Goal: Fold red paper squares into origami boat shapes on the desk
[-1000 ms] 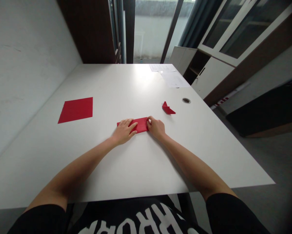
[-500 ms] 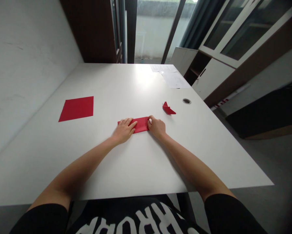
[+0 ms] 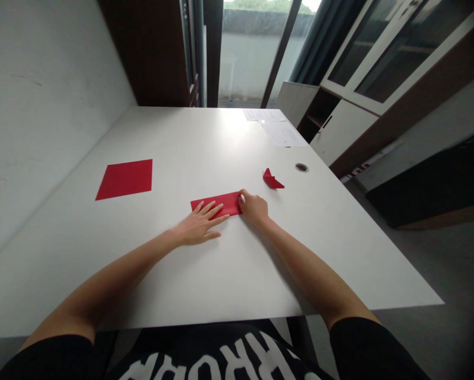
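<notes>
A folded strip of red paper (image 3: 231, 202) lies flat on the white table in front of me, slightly slanted. Across its left part rests my left hand (image 3: 199, 224), palm down with the fingers spread; the thumb lies on the table below the strip. At the strip's right end my right hand (image 3: 254, 207) is closed, with thumb and forefinger pinching the edge of the paper. The fingers hide that end in part.
On the white table (image 3: 189, 142) a flat red sheet (image 3: 125, 179) lies to the left. A small folded red paper piece (image 3: 272, 180) sits to the right, near a round cable hole (image 3: 301, 168). White printed papers (image 3: 282, 132) lie at the far right. A wall borders the left side.
My left hand has slid down and toward me on the strip, and its fingers have spread, uncovering the strip's upper left edge. My right hand keeps its pinch at the right end.
</notes>
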`<action>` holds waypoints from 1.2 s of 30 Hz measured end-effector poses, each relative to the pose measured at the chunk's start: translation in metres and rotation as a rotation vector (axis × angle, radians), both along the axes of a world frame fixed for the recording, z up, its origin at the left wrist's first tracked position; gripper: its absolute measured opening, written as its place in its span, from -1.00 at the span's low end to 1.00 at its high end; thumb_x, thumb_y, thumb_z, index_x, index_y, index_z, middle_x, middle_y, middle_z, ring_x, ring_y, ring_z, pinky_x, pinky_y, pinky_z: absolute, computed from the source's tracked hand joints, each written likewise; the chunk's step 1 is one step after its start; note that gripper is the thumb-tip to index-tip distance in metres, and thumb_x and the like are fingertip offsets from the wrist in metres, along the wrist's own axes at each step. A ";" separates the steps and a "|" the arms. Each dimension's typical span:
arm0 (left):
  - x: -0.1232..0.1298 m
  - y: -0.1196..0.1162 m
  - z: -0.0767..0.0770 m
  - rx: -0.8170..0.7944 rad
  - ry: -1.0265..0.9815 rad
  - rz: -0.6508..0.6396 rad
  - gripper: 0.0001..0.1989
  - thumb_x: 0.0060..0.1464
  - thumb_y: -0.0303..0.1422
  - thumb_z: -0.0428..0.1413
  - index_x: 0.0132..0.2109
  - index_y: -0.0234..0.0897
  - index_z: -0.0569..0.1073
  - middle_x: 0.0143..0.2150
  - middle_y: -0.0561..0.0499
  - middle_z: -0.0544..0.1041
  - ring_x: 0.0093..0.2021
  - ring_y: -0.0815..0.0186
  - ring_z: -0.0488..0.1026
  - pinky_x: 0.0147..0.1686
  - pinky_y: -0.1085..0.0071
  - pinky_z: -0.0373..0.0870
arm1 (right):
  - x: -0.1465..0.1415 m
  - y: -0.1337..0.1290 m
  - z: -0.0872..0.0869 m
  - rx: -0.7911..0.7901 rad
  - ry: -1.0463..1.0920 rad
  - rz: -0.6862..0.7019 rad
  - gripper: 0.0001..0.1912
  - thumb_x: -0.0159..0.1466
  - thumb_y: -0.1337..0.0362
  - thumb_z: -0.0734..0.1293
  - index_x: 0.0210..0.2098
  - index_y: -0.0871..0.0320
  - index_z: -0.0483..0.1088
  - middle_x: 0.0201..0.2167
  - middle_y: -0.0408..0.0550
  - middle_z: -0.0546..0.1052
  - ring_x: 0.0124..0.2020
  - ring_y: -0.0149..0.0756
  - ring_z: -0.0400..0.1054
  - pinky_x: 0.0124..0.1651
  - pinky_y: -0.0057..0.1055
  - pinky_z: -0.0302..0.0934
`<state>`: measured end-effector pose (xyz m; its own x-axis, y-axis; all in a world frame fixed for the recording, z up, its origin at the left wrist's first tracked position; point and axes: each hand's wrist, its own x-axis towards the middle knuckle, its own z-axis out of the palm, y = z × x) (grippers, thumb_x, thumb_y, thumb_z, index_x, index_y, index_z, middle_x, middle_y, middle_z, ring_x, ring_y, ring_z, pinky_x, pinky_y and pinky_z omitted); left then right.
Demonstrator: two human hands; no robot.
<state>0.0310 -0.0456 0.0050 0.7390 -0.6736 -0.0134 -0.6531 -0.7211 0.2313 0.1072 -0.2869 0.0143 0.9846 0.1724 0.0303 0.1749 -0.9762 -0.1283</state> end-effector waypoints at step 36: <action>-0.024 0.049 -0.001 0.057 -0.001 0.121 -0.33 0.35 0.12 -0.17 0.50 0.16 -0.06 0.57 0.03 -0.21 0.55 -0.03 -0.26 0.43 -0.18 -0.36 | -0.023 -0.039 -0.022 0.080 -0.084 0.654 -0.41 0.52 0.05 0.05 0.46 0.11 0.08 0.46 0.01 0.11 0.49 -0.07 -0.05 0.48 0.07 -0.10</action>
<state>0.0075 0.0032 0.0044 0.8150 -0.5774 -0.0490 -0.5604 -0.8068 0.1870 0.0845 -0.3259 -0.0073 0.6718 0.7274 0.1401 0.7404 -0.6537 -0.1563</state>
